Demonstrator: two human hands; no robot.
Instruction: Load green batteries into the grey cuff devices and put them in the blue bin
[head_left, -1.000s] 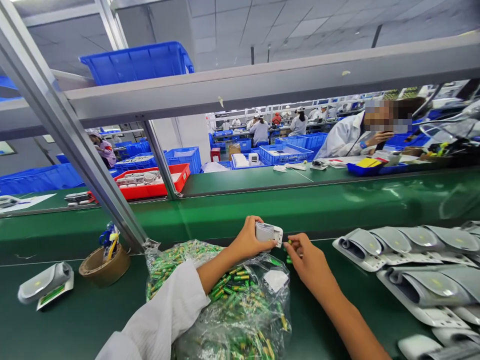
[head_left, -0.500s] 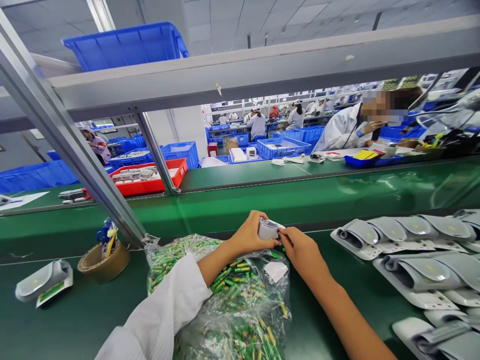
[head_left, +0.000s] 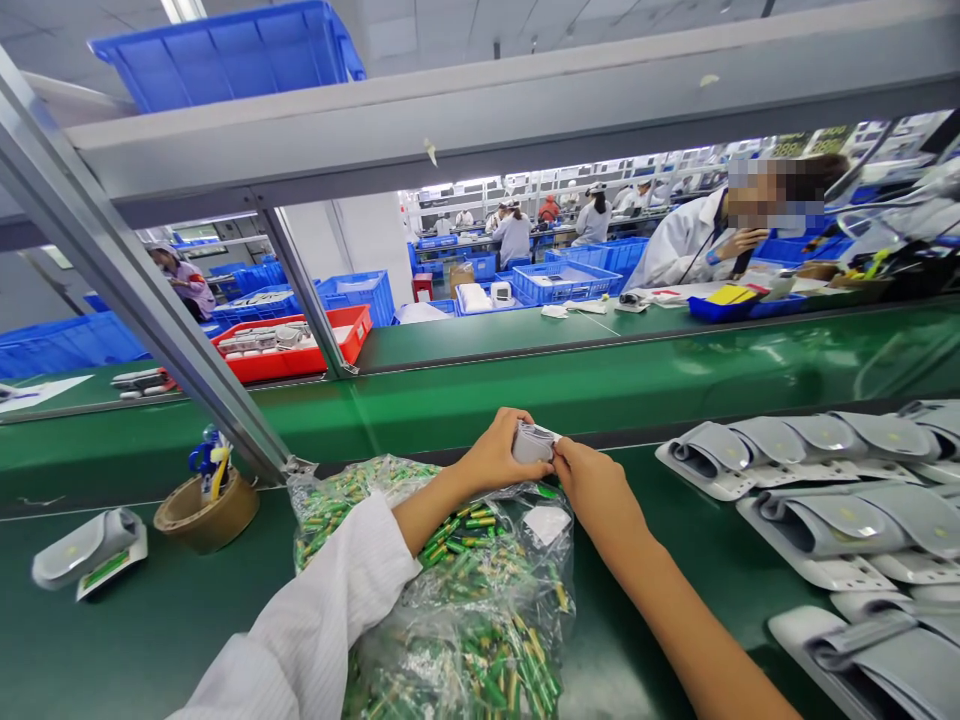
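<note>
My left hand (head_left: 495, 452) is closed round a small wrist blood pressure monitor with a grey cuff (head_left: 534, 443), held up above the far edge of the bench. The fingertips of my right hand (head_left: 596, 485) are pinched together at the monitor's right edge; what lies between them is hidden. Below my left forearm lies a clear plastic bag of green and gold batteries (head_left: 480, 580), its top open. Several more monitors with rolled grey cuffs (head_left: 847, 520) stand in rows to the right. A single monitor (head_left: 90, 550) rests at the far left.
A tape roll (head_left: 206, 512) holding pens and scissors stands left of the bag. A slanted metal post (head_left: 142, 260) rises beside it. Behind runs a green belt (head_left: 450, 385), with a red tray (head_left: 292, 345) beyond. Across the belt sits a co-worker in white (head_left: 679, 240).
The whole view has shifted slightly upward. Both hands stay at the monitor, which has turned a little; the right fingertips keep to its edge.
</note>
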